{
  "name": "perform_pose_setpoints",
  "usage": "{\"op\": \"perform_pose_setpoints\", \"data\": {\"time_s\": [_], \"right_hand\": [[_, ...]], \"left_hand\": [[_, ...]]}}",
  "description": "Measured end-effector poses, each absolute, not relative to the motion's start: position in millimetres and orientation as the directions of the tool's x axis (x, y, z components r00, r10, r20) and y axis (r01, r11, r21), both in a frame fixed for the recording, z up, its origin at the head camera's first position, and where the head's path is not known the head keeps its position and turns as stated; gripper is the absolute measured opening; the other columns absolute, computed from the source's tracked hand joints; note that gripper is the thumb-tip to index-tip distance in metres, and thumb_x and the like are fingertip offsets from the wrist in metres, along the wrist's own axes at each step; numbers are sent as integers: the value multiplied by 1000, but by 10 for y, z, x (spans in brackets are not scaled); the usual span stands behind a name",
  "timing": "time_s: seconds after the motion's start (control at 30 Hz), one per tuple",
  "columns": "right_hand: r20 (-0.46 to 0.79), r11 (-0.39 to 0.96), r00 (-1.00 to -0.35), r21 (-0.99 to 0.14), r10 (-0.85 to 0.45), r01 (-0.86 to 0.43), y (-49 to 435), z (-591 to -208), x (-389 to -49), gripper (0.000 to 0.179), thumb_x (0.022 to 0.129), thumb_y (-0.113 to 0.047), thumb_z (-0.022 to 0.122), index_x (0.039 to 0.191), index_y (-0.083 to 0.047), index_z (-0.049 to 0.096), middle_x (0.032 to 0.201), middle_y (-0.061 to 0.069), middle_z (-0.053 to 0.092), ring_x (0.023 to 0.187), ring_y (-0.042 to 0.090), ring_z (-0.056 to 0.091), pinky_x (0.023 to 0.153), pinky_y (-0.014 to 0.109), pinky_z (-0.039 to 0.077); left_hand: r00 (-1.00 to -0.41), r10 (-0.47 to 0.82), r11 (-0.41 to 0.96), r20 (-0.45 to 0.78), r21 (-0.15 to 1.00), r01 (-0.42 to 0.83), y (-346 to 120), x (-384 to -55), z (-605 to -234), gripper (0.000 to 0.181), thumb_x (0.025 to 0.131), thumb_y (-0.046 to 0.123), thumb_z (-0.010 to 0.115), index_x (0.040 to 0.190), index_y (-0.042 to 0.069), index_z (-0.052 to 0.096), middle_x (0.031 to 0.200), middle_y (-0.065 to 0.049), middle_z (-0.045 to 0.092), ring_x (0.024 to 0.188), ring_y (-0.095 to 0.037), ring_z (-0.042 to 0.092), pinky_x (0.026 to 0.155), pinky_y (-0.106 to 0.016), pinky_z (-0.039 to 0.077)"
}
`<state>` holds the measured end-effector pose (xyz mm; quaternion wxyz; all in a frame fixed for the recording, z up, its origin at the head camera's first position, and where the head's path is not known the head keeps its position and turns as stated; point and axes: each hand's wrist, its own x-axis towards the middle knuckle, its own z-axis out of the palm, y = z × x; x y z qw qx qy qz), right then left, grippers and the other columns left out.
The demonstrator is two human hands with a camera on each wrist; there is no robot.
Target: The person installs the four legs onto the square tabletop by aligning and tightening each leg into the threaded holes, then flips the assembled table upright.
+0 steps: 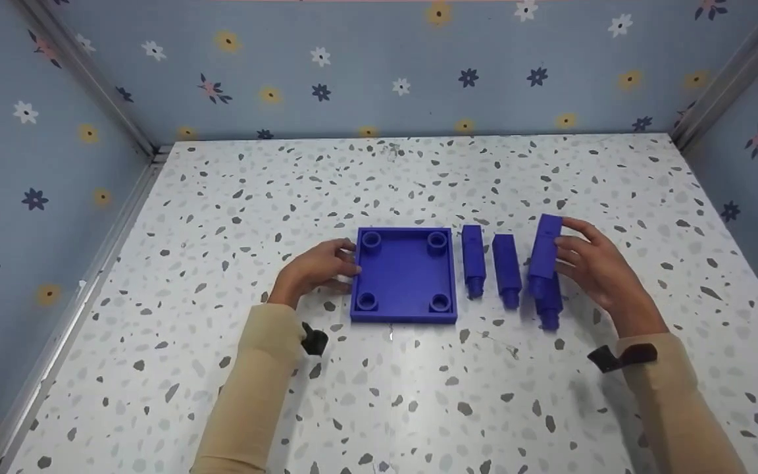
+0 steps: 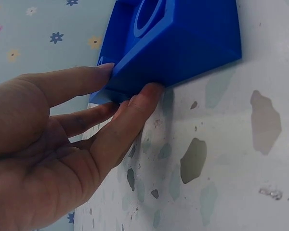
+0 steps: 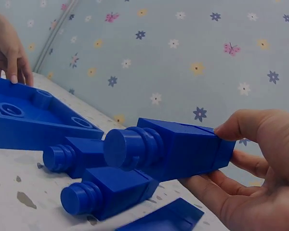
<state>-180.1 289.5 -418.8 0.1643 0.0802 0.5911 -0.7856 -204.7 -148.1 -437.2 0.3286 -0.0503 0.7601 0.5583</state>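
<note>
A square blue plastic panel (image 1: 405,275) with a raised rim and round sockets at its corners lies flat, sockets up. My left hand (image 1: 321,266) grips its left side, thumb (image 2: 89,79) at the rim and fingers against the outer wall. My right hand (image 1: 593,266) pinches a blue square-sided leg (image 1: 545,247) with a ridged round peg; the peg end (image 3: 123,148) points away from the palm. Raised over the table, that leg partly hides another blue leg (image 1: 550,306) beneath it. Two more legs, one nearer the panel (image 1: 474,253) and a second beside it (image 1: 506,266), lie with pegs toward me.
The white speckled tabletop (image 1: 392,395) extends around the parts. Blue flowered walls (image 1: 379,66) close in the back and both sides, with metal strips (image 1: 89,72) along the corners. Black straps (image 1: 639,355) sit at the cuffs of both sleeves.
</note>
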Motion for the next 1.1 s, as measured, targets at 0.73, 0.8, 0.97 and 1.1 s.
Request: {"op": "perform_pose_setpoints", "data": {"time_s": [0.73, 0.8, 0.97, 1.1], "right_hand": [[-247, -277, -957, -919, -154, 281, 2458, -4067, -1950, 55, 91, -14, 65, 137, -17, 35, 119, 5, 54, 105, 15, 60, 89, 27, 53], [-233, -277, -962, -924, -144, 265, 2410, -4065, -1959, 55, 90, -14, 65, 137, -16, 35, 118, 5, 55, 105, 16, 60, 88, 27, 53], [-201, -283, -972, -931, -123, 228, 2299, -4074, -1979, 51, 92, -13, 63, 135, -17, 38, 116, 5, 55, 104, 17, 59, 86, 28, 53], [-192, -294, -975, -931, -116, 218, 2214, -4098, -1989, 48, 92, -12, 62, 134, -17, 39, 117, 6, 55, 104, 16, 59, 86, 28, 54]], "left_hand": [[-772, 293, 384, -563, 809, -445, -1492, -2037, -4341, 57, 89, 3, 61, 141, 6, 37, 131, -16, 49, 114, -28, 56, 90, -37, 56], [-775, 288, 386, -562, 809, -444, -1502, -2042, -4357, 57, 89, 4, 62, 141, 7, 37, 130, -15, 50, 114, -27, 57, 88, -36, 56], [-777, 289, 386, -560, 811, -441, -1496, -2039, -4341, 57, 89, 4, 62, 140, 7, 37, 129, -14, 51, 113, -26, 57, 87, -34, 57], [-775, 301, 383, -555, 815, -435, -1489, -2033, -4341, 57, 89, 3, 61, 141, 7, 37, 128, -15, 50, 113, -26, 57, 88, -34, 56]]}}
